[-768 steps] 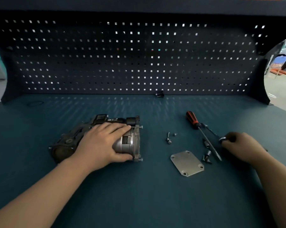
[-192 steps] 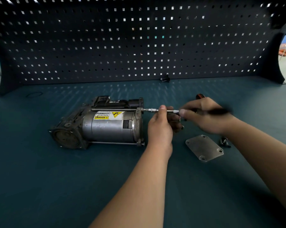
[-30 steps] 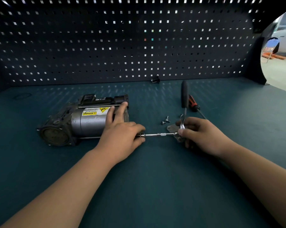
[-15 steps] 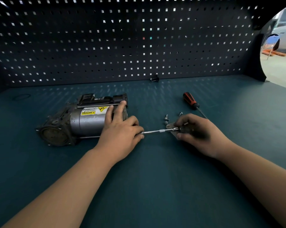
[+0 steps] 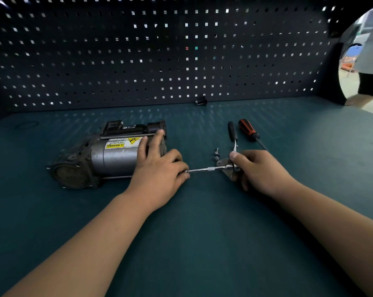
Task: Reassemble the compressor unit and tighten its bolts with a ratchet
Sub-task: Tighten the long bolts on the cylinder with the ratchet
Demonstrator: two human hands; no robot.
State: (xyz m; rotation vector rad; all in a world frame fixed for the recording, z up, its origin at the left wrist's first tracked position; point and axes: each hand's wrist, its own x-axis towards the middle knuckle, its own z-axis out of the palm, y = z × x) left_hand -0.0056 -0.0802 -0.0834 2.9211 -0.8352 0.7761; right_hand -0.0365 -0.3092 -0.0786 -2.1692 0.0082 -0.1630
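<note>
A dark pegboard (image 5: 159, 61) backs a teal workbench (image 5: 202, 232), seen from the worker's head. The compressor unit (image 5: 114, 157) lies on its side at 10 o'clock from the bench's middle, with its yellow warning label facing up. The left hand (image 5: 159, 170) covers the unit's right end. 2 fingers lie straight along the barrel, while the thumb and lower fingers curl round the near tip of a thin extension bar (image 5: 209, 168). The right hand (image 5: 260, 170), at 3 o'clock from the left, grasps the head of the ratchet (image 5: 232, 133), whose black handle points to 12 o'clock. A red-and-black screwdriver (image 5: 247, 130) lies just beside that handle, at its 2 o'clock. A metal cover plate (image 5: 223, 162) shows partly under the right hand, with loose bolts (image 5: 216, 154) at its 11 o'clock. The step in hand appears to be tightening the unit's lower long bolt, which is hidden under the left hand. The next move likely calls for swinging the handle while keeping the bar straight and the unit pinned.
</note>
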